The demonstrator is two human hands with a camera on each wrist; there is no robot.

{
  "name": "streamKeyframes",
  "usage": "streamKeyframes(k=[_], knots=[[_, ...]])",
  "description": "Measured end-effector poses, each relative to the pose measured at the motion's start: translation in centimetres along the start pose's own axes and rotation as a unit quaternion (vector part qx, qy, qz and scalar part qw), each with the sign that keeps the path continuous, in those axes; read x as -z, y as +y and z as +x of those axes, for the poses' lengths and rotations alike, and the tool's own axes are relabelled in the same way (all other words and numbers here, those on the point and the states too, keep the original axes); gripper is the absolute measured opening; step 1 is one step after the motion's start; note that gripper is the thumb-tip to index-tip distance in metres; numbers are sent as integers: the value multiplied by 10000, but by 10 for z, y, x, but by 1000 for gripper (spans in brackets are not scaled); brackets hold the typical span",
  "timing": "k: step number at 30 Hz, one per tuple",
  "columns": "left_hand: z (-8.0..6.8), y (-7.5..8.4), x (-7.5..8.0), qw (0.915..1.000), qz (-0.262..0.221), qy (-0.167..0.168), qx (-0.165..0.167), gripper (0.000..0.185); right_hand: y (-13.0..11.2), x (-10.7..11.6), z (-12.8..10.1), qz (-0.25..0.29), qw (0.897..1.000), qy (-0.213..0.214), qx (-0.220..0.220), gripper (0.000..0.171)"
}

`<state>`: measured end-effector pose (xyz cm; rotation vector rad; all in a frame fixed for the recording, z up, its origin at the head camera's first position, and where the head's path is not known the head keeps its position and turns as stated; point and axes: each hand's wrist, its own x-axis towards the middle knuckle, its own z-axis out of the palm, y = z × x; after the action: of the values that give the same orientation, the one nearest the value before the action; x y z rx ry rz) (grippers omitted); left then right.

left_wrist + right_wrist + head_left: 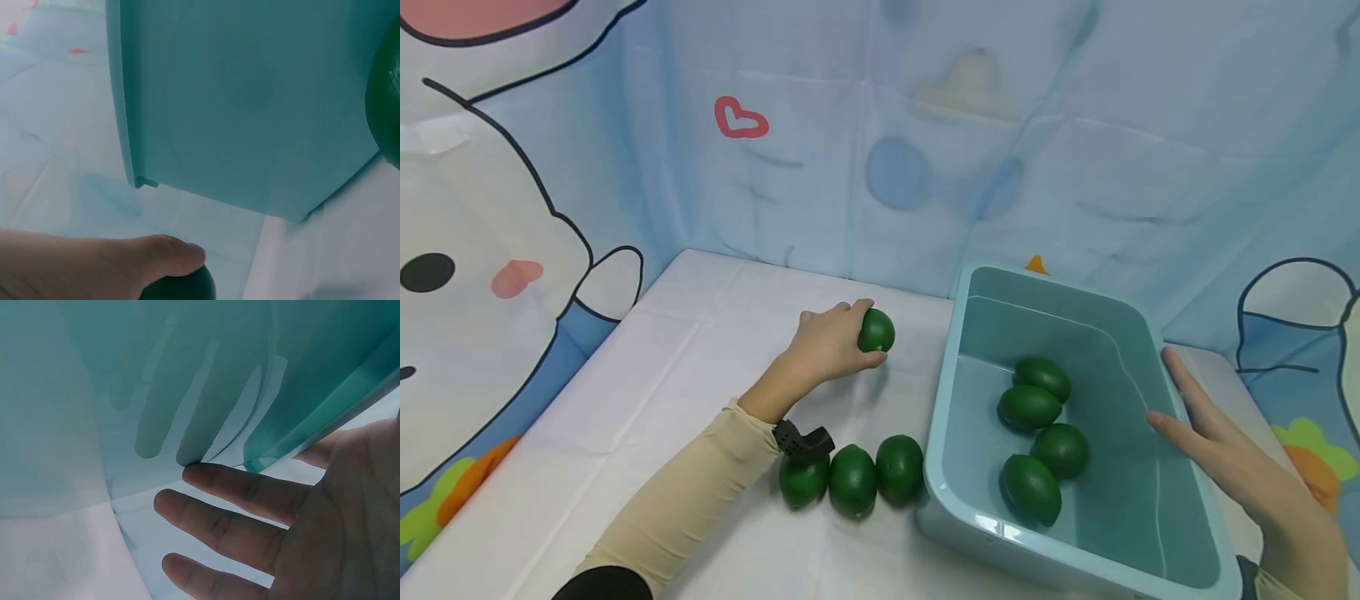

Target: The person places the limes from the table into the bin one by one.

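"Above a white table (752, 321), a left hand (829, 343) grips a green fruit (877, 332), its forearm slanting up from the lower left in a beige sleeve (696, 492)."

"How are the fingers set?"

"Curled round the fruit, thumb on the near side, fingertips on the far side. The fruit is left of a blue-green tub (946, 375), apart from its wall."

"And the right hand (1221, 450)?"

"At the tub's right side, thumb over the rim. Three fingers (222, 528) extend straight outside the wall, spread apart, one fingertip at the plastic, their reflections showing in it."

"Where is the other fruit?"

"Four (1030, 408) lie clustered in the tub. Three more (853, 483) line up on the table beside its near left wall, the leftmost partly behind a black wristband (805, 442)."

"What of the surface and the room?"

"Faint creases cross the tabletop. Blue printed cloth (812, 192) hangs behind it and along both sides, showing a red heart outline (741, 118), a white cartoon figure (467, 200) at left and a flower (1311, 467) at right."
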<state>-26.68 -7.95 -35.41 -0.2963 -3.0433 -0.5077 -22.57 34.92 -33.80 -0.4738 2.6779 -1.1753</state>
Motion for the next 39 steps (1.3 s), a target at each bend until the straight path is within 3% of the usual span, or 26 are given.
streamKeyframes(k=[11,22,30,39], knots=[[-3,5,5,9960,-451,741,-190,73,-1,0,1,5,10000,11,-35,75],[-12,14,14,9794,-1295,1454,-531,68,-2,0,-1,54,10000,-28,23,74],[-17,19,18,9722,-1622,1598,-555,65,-1,0,0,41,10000,-15,14,75],[-22,23,22,9650,-2053,1480,-694,65,0,-1,0,15,10000,-20,-43,74]])
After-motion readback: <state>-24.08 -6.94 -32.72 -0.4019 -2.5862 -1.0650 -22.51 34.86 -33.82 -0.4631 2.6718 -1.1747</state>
